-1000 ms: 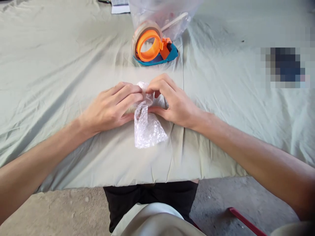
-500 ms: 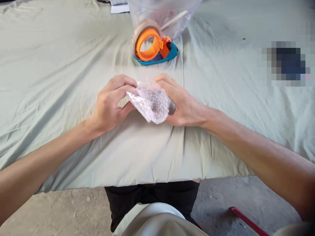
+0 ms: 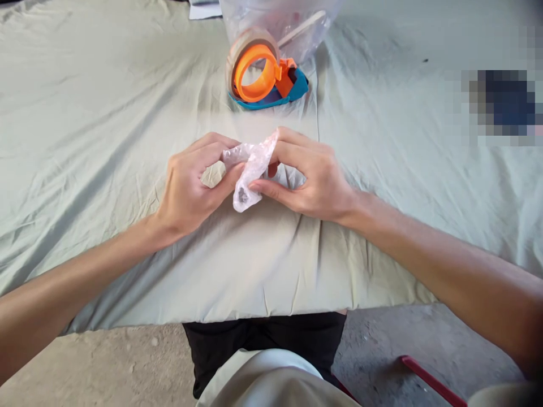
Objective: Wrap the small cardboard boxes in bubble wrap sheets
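The left hand (image 3: 190, 181) and the right hand (image 3: 311, 178) meet fingertip to fingertip just above the table, both holding one small crumpled piece of clear bubble wrap (image 3: 250, 169). The left hand is curled nearly closed, with its fingers bent over the wrap's left edge and its thumb beneath. The right hand is also mostly closed. Its forefinger lies along the top of the wrap and its thumb presses from below, pinching the plastic.

The wrap sits directly between the two hands and touches both, so neither hand is nearer. It is bunched into a narrow strip. Its long axis runs on a steep slant, with the upper end pointing away from the person beside the right forefinger and the lower end hanging loose toward the person below both thumbs. A small dark speck shows inside that lower end, too small to identify.

Under the hands, a wrinkled pale green cloth (image 3: 106, 113) covers the table. Straight beyond the hands, well apart from them, a tape dispenser (image 3: 265, 79) with an orange core and a blue body stands on the cloth. A clear plastic bag (image 3: 275, 22) lies just behind the dispenser. Nearer than the hands, past the table's edge, is the bare floor (image 3: 106, 367).
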Demonstrator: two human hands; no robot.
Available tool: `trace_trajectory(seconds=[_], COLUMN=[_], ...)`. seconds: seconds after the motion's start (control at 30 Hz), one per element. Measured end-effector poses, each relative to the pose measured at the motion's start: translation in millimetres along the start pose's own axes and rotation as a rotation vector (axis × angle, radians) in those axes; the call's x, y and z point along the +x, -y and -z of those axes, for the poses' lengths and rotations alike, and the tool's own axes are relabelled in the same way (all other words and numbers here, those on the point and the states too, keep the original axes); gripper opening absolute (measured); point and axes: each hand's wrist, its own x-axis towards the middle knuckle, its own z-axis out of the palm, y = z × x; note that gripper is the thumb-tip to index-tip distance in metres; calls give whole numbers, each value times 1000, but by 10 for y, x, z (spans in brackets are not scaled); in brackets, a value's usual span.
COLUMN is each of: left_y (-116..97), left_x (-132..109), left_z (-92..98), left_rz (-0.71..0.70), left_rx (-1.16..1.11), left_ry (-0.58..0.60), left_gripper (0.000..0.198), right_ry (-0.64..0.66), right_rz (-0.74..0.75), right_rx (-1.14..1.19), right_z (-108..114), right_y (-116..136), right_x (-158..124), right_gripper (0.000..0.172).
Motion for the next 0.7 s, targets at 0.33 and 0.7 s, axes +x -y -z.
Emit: trace_trajectory(seconds=[0.33,0.7], left_y=[-14,-10], left_x=[-48,-67], left_z=[-125,-22], left_rz=[-99,-219], left_rx=[43,167], left_ry=[-155,-24], left_gripper=[41,32], right_ry=[-75,-80], right_rz=[-195,-250], right_rx=[61,158], right_z=[-26,-86], right_y=[174,111], right_x=[27,7], right_gripper=[28,30])
